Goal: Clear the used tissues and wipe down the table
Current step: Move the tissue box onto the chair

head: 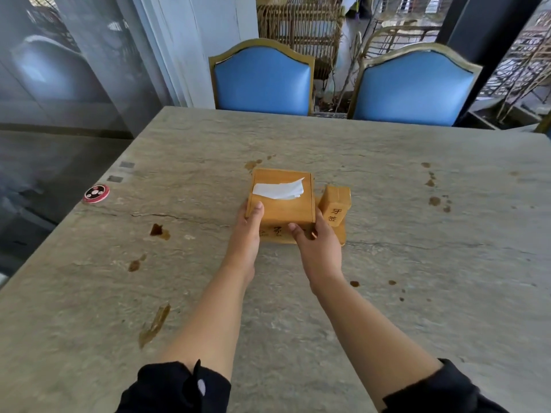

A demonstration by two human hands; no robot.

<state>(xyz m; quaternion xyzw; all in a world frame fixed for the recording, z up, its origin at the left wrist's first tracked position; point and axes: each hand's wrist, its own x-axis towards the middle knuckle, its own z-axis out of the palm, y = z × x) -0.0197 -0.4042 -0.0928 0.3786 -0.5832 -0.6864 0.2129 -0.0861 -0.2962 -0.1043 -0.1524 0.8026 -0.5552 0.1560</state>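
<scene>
Both the left hand (250, 226) and right hand (316, 238) grip the wooden tissue box (281, 199) mid-table, no used tissues seemingly in sight, yet brown stains (155, 324) dot the table (387, 293), so wiping remains.

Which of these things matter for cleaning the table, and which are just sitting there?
For the job: table, brown stains, wooden tissue box, held by left hand and right hand.

Lying about: toothpick holder, round red badge, blue chairs.
</scene>
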